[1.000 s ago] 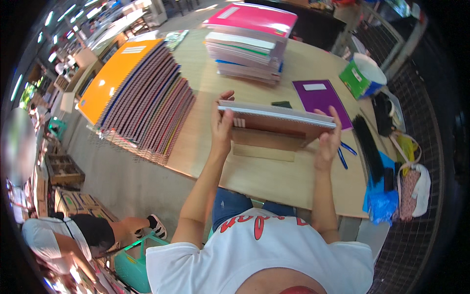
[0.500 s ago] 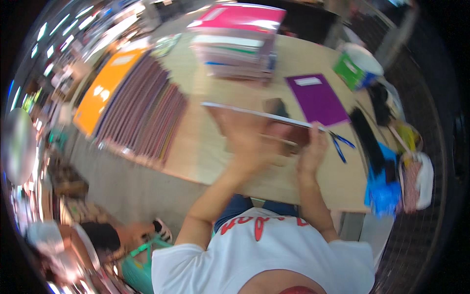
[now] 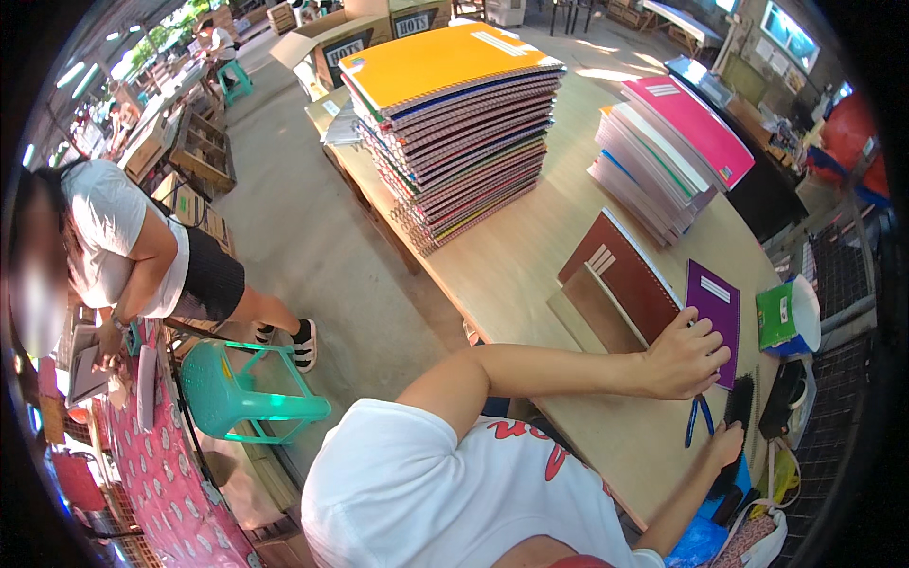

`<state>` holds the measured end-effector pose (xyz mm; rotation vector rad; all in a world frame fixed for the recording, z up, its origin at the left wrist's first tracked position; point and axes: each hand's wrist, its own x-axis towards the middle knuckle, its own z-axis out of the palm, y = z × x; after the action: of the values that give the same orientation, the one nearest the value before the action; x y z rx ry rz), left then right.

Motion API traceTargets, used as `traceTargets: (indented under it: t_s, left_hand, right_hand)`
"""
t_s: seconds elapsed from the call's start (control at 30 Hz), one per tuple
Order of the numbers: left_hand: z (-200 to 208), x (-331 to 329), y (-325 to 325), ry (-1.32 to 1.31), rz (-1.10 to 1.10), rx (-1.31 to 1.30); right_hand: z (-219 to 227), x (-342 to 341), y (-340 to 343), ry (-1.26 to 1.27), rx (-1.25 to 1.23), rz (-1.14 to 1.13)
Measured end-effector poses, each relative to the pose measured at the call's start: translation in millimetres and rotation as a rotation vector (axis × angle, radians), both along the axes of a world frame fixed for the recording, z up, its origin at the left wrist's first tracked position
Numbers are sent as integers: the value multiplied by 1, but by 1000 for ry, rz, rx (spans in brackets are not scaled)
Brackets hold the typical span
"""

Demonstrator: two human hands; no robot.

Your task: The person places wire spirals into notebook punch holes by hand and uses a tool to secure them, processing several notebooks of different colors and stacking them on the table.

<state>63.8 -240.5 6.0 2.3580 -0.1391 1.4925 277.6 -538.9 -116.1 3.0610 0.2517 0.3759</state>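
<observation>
Find hands well apart. Note left hand at near right corner of brown notebook, with bent fingers, partly over purple notebook; cannot tell whether clamped on brown one or only touching. Note right hand closer in, at black brush, near blue tool; cannot tell whether clamped on brush. See brown notebook on table, tilted, with lower part behind wooden stand. See purple notebook lying flat just beside. Observe yellow-topped stack to left, with spiral edges in view. Observe pink-topped stack beyond brown notebook. Log pail just right of purple notebook. Log green stool on floor, far left.
</observation>
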Motion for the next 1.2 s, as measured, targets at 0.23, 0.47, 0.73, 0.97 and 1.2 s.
traceTargets:
  t_s: [0.23,0.47,0.73,0.97,1.2]
  left_hand:
    - [-2,8,-2,-28,-3,35]
    - [15,-14,10,144,-225,-55]
    - [13,-19,27,175,-195,-4]
    - [31,-20,25,201,-261,-12]
    - [29,-19,24,245,-272,21]
  right_hand:
    - [10,46,-48,-191,112,194]
    - [88,14,-28,-130,527,446]
    - [131,-123,89,215,986,713]
    - [154,-138,120,306,1040,867]
    - [150,-127,127,290,1119,1017]
